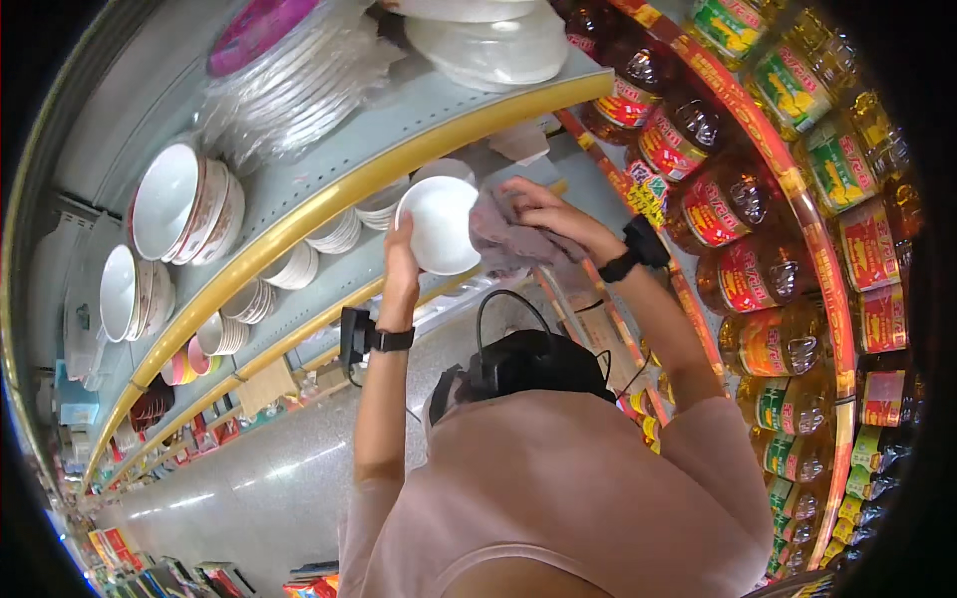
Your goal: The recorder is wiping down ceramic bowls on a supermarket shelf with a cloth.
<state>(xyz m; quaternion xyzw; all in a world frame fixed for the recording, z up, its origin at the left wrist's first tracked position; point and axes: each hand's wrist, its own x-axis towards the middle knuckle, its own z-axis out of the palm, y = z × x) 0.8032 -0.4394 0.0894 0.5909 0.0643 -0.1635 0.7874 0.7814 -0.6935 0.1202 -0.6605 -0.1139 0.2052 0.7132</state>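
A white bowl (439, 224) is held up by my left hand (400, 261), its thumb against the outer wall and its other fingers hidden behind. My right hand (543, 214) grips a greyish-purple cloth (506, 239), bunched under the fingers and lying against the bowl's right rim. The bowl's inside faces up and looks plain white. Behind it, on the shelf below the yellow-edged one, stand stacks of white bowls (336, 232). Both wrists wear black straps with small dark boxes.
A yellow-edged shelf (329, 171) crosses in front, bearing nested bowls (184, 204) and plastic-wrapped plates (289, 85). To the right, curved racks carry several rows of oil bottles (733, 209). A black bag (523, 364) hangs at my front. Grey floor (289, 478) stretches to the lower left.
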